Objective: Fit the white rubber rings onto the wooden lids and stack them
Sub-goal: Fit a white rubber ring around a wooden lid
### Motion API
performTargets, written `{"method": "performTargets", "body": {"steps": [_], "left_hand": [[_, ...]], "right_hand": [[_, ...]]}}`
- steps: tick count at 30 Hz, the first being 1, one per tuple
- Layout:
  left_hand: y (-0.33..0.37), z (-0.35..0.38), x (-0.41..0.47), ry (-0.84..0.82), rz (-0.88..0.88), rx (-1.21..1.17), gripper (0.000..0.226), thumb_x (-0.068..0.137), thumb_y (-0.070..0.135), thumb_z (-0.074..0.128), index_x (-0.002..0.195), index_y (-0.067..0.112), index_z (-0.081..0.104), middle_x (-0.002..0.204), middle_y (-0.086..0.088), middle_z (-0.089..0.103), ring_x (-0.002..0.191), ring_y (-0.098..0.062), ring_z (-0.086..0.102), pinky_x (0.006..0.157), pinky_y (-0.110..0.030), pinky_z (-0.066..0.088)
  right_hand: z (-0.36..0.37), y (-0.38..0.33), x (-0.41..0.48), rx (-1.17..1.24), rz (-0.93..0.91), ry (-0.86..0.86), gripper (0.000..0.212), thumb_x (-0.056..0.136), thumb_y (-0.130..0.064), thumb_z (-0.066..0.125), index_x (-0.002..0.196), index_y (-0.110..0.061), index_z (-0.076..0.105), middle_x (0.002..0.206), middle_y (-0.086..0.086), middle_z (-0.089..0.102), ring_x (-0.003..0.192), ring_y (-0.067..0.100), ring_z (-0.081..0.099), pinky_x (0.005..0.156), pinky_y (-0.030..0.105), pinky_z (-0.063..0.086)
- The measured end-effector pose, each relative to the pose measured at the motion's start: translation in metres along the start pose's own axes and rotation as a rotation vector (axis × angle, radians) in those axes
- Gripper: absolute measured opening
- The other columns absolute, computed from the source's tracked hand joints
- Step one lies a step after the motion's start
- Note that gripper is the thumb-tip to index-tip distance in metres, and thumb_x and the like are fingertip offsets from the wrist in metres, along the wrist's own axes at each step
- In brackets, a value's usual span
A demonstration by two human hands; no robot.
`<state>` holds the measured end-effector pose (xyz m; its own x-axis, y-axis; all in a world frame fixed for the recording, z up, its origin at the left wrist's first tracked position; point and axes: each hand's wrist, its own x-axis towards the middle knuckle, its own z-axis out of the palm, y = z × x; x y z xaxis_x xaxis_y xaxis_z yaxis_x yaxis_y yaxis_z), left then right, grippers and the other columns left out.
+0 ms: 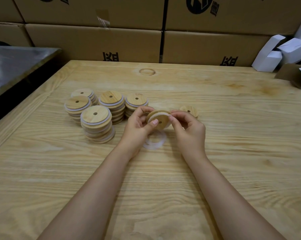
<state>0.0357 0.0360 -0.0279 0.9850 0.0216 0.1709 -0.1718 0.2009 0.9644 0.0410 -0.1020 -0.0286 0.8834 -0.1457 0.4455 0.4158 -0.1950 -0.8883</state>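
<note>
My left hand (137, 125) and my right hand (187, 129) hold one wooden lid (161, 118) between them above the table, tilted toward me. A white rubber ring (161, 114) sits around the lid's edge, and my right fingertips pinch that ring. On the table under my hands lies a loose white rubber ring (155, 141). Several stacks of ringed wooden lids (96, 123) stand to the left. A single wooden lid (189, 110) lies behind my right hand.
The wooden table (233, 135) runs to a wall of cardboard boxes (111, 42) at the back. White paper cartons (281, 51) pile up at the far right. A dark metal surface (16, 66) borders the table's left side.
</note>
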Motion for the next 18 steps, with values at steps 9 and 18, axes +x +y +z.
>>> {"method": "performTargets", "body": {"steps": [9,18], "left_hand": [[0.0016,0.0021,-0.0007,-0.01,-0.019,-0.012,0.026,0.091,-0.01,0.048,0.1,0.014,0.049,0.093,-0.008,0.062,0.09,-0.022,0.06,0.076,-0.031,0.055],[0.0037,0.0011,-0.0008,-0.022,-0.111,-0.118,0.017,0.092,-0.003,0.05,0.104,0.01,0.051,0.096,-0.008,0.064,0.087,-0.023,0.066,0.077,-0.044,0.057]], "right_hand": [[-0.0014,0.0003,0.0032,0.166,0.117,-0.003,0.01,0.084,0.003,0.064,0.082,-0.006,0.068,0.085,-0.004,0.069,0.083,0.005,0.065,0.082,0.023,0.052],[-0.0072,0.0003,0.0064,0.211,0.117,-0.072,0.016,0.082,-0.001,0.068,0.078,-0.016,0.068,0.079,-0.011,0.07,0.079,-0.001,0.065,0.072,0.013,0.048]]}}
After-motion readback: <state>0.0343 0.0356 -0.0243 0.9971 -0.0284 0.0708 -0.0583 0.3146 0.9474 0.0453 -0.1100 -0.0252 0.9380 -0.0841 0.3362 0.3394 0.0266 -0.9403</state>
